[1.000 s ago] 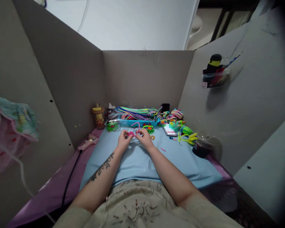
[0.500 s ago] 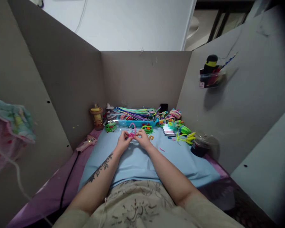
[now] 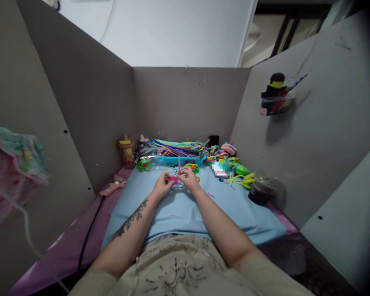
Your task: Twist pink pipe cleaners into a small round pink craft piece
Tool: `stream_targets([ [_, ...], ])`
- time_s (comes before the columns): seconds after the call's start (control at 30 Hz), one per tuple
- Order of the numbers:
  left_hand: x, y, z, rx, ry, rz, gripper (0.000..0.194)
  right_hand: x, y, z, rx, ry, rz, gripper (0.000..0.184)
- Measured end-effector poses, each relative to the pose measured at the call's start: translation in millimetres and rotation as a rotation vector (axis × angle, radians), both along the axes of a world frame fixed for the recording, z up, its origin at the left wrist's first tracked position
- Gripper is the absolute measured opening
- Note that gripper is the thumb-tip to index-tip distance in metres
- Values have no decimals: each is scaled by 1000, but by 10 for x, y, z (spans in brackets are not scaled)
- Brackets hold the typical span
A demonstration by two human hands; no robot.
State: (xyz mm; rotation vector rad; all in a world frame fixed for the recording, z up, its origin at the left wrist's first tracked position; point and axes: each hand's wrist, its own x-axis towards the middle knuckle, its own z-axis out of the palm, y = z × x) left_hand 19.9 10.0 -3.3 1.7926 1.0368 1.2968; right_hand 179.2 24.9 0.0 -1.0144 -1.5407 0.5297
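Between my two hands, above the light blue cloth (image 3: 185,218), is a coiled pink pipe cleaner (image 3: 173,179) with one end sticking up. My left hand (image 3: 163,183) is closed on the coiled part from the left. On the other side my right hand (image 3: 187,179) pinches the same pipe cleaner near its upright end. Fingers partly hide the coil, so its exact shape is unclear. Just behind the right hand lies a green and orange pipe-cleaner piece (image 3: 191,167).
A blue tray (image 3: 185,160) of colourful pipe cleaners stands at the back. A green frog figure (image 3: 144,165) and a pink glue gun (image 3: 113,187) are at left. Yellow pipe cleaners (image 3: 248,181) and a dark-based clear tub (image 3: 259,190) sit at right. Grey panels enclose three sides.
The pipe cleaner's free end, curved over to the left before, now stands nearly straight up. Both hands appear slightly further right, along with a small shift of the whole view.
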Motion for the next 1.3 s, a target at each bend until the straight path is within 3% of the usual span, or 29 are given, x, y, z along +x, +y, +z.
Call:
stream_targets([
  [0.33,2,-11,-11,92,60,-91,19,12,52,-73,-83,-33,39,17],
  [0.5,13,-42,-15,117,67,-70,18,-2,46,-72,-66,-102,42,23],
  [0.57,9,-50,-6,111,85,-11,21,-12,48,-66,-52,-112,38,23],
  [0.67,-13,-54,28,204,94,183,22,-22,56,-49,-25,-69,-11,22],
  [0.8,-38,-82,78,353,137,390,10,-23,58,-28,-20,12,-106,23],
  [0.93,3,-134,83,337,220,313,10,-46,42,-30,-19,38,-153,27],
  [1.13,68,-149,69,313,165,180,25,-111,23,-49,21,35,-143,27],
  [1.3,65,-127,90,285,40,77,13,-116,12,-41,24,37,-74,30],
])
